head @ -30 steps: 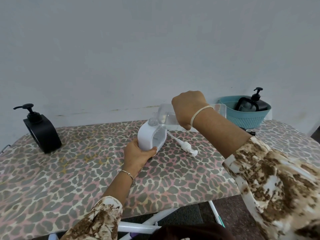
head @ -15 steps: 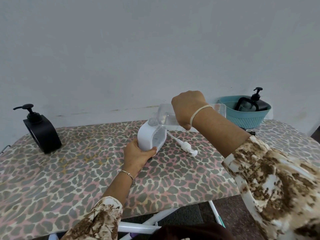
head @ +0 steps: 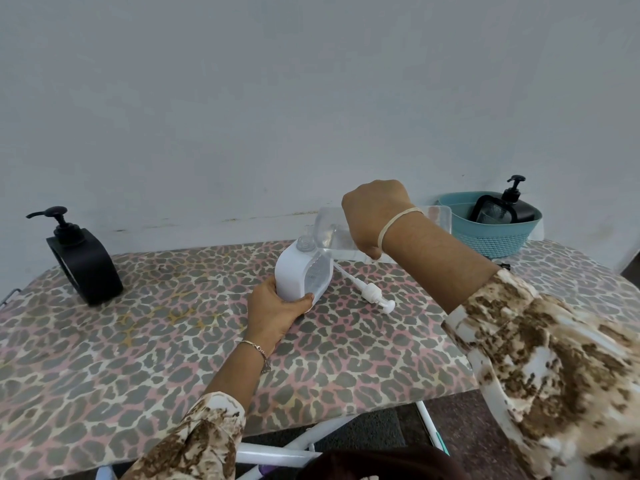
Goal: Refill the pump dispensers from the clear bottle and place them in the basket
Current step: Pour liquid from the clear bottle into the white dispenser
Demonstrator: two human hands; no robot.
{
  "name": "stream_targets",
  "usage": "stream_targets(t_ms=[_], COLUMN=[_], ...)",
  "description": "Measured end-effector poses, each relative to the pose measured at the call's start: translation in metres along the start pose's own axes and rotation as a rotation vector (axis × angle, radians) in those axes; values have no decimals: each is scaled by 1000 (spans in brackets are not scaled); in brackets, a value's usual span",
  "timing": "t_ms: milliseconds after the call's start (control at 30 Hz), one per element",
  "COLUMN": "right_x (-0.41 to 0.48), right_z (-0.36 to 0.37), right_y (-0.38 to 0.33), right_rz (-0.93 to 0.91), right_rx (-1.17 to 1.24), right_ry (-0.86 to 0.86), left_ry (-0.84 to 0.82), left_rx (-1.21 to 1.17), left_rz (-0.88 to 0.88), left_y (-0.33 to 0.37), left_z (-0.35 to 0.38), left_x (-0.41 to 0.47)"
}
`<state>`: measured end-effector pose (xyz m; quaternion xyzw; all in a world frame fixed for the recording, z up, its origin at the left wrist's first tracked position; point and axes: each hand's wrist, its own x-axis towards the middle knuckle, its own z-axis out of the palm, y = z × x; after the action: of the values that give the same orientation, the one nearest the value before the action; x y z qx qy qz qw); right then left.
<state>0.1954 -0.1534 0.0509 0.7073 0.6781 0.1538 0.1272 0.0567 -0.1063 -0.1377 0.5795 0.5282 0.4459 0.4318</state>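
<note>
Mid-pour: right hand [head: 375,213] wrapped round tipped bottle [head: 329,233], left hand [head: 273,311] gripping white dispenser [head: 294,275] base. Next up, probably tipping back and screwing in pump [head: 370,292], lying just right of left fingers.

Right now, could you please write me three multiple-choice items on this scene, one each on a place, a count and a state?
1. Where does the white pump head lie?
A. in the basket
B. on the table
C. on the white dispenser

2. How many black dispensers show?
A. one
B. two
C. three

3. How is the clear bottle held?
A. upright
B. tipped to the white dispenser's neck
C. lying on the table

Answers: 1 B, it lies on the table beside the white dispenser. 2 B, one at the left, one in the basket. 3 B, the right hand tilts it; the left hand steadies the dispenser.
</note>
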Motion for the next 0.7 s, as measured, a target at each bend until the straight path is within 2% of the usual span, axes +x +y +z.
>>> stream_targets(t_ms=[700], right_x=[1], right_z=[0], right_y=[-1], right_rz=[-3], right_rx=[-17], right_ry=[-3], left_ry=[-2], left_rx=[2], left_rz=[8], left_y=[5], left_z=[-1], left_x=[-3])
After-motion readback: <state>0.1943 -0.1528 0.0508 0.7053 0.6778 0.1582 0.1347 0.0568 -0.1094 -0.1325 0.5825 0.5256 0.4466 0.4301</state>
